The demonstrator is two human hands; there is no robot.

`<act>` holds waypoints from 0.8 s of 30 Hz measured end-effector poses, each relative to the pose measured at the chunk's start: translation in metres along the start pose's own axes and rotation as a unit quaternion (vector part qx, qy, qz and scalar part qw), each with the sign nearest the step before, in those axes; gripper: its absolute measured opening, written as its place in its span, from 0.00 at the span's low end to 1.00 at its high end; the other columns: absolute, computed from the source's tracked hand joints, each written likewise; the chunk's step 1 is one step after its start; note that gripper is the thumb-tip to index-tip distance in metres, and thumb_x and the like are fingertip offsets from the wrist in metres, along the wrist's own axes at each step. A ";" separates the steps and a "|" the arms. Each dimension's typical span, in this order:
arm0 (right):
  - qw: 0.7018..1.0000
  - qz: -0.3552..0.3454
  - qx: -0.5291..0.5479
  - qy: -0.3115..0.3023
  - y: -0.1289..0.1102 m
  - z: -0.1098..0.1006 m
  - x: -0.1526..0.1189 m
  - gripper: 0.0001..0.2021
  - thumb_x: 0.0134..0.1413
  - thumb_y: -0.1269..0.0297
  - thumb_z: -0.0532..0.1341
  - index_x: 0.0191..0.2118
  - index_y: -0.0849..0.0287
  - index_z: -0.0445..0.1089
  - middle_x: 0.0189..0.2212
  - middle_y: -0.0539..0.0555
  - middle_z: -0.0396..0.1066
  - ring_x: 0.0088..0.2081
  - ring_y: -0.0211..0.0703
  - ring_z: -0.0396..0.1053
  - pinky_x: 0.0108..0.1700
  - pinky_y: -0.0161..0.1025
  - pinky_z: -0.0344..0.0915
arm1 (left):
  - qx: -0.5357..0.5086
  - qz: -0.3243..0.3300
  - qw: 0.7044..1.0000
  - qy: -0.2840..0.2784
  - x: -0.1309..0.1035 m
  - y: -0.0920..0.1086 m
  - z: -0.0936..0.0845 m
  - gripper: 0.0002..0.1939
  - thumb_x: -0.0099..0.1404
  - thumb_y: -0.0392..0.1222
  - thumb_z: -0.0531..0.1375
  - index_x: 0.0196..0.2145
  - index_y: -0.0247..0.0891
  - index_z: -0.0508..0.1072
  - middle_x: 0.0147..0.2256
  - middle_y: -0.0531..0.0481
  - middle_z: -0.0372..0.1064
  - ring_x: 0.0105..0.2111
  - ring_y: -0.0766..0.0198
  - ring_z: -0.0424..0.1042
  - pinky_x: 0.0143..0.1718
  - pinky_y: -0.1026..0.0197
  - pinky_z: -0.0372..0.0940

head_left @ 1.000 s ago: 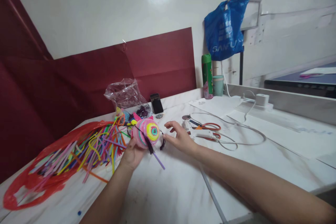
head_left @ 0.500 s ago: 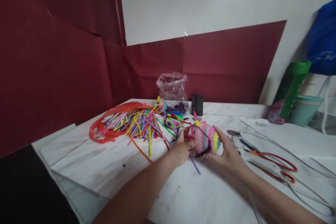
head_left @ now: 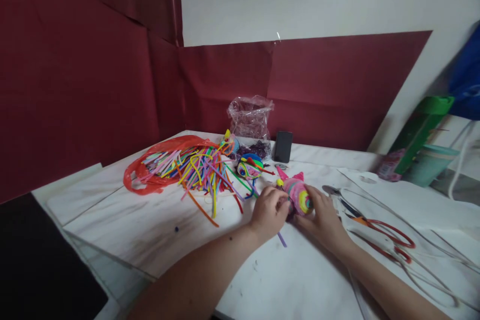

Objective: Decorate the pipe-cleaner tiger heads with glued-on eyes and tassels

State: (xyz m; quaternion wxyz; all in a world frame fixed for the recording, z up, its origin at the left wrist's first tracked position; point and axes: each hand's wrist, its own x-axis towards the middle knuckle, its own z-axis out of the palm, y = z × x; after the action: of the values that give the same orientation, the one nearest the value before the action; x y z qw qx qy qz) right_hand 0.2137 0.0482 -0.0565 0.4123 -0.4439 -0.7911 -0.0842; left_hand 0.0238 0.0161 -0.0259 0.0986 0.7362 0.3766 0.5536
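A pink striped craft figure (head_left: 295, 191), wound from fuzzy pipe cleaners with a yellow and green spiral end, is between my hands above the white tabletop. My right hand (head_left: 323, 216) is closed around its right end, thumb below and fingers on the far side. At its left end my left hand (head_left: 269, 211) has curled fingers pressed against it. Something dark shows by those fingertips, too small to make out. Pink pointed pieces (head_left: 296, 176) and a yellow bit (head_left: 279, 182) stick up from its top. A purple pipe cleaner (head_left: 282, 240) lies under my hands.
Loose pipe cleaners (head_left: 198, 170) spill from a red plastic bag (head_left: 132, 182) at the left. Behind stand two more colourful figures, a clear bag (head_left: 250, 120) and a black phone-like slab (head_left: 283, 146). Pliers (head_left: 348, 207), scissors (head_left: 390, 247) and wires lie at the right.
The figure has turned, so its pink pointed pieces now stand at the top. My left hand has rolled over, its back now facing up. The camera view has shifted slightly.
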 end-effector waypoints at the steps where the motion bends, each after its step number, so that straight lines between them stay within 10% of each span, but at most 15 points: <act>1: 1.000 -0.003 0.007 0.000 0.001 0.001 -0.001 0.36 0.48 0.56 0.60 0.62 0.59 0.50 0.54 0.66 0.60 0.53 0.62 0.60 0.53 0.58 0.59 | 0.008 0.054 0.998 -0.024 -0.001 0.006 -0.002 0.05 0.62 0.35 0.55 0.33 0.38 0.71 0.32 0.47 0.70 0.36 0.62 0.69 0.40 0.59 0.66; 8: 0.986 0.073 0.147 0.023 -0.009 0.000 -0.002 0.38 0.46 0.55 0.62 0.62 0.60 0.50 0.57 0.67 0.58 0.56 0.61 0.59 0.53 0.59 0.59 | 0.066 0.256 0.951 -0.159 -0.008 0.029 -0.001 0.10 0.65 0.36 0.52 0.31 0.35 0.72 0.30 0.48 0.73 0.32 0.65 0.72 0.37 0.63 0.66; 15: 0.907 0.296 0.284 0.095 -0.003 -0.013 0.017 0.24 0.53 0.51 0.54 0.52 0.60 0.62 0.48 0.65 0.69 0.49 0.54 0.68 0.47 0.52 0.67 | 0.118 0.271 0.935 -0.195 -0.005 0.016 -0.007 0.11 0.65 0.35 0.52 0.26 0.37 0.71 0.23 0.51 0.69 0.26 0.66 0.70 0.30 0.64 0.63; 24: 0.920 0.250 0.288 0.096 -0.013 -0.022 0.016 0.19 0.50 0.50 0.58 0.43 0.59 0.68 0.41 0.62 0.73 0.42 0.51 0.71 0.43 0.49 0.67 | 0.131 0.262 0.929 -0.226 -0.012 0.030 0.002 0.11 0.65 0.36 0.52 0.28 0.37 0.72 0.26 0.50 0.73 0.28 0.66 0.72 0.31 0.64 0.64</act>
State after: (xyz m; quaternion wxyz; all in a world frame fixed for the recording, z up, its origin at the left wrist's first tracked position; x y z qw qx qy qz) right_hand 0.2119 0.0399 -0.0277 0.6037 -0.4791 -0.6014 0.2106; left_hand 0.0380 -0.0119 -0.0186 -0.0650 0.9207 0.2069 0.3244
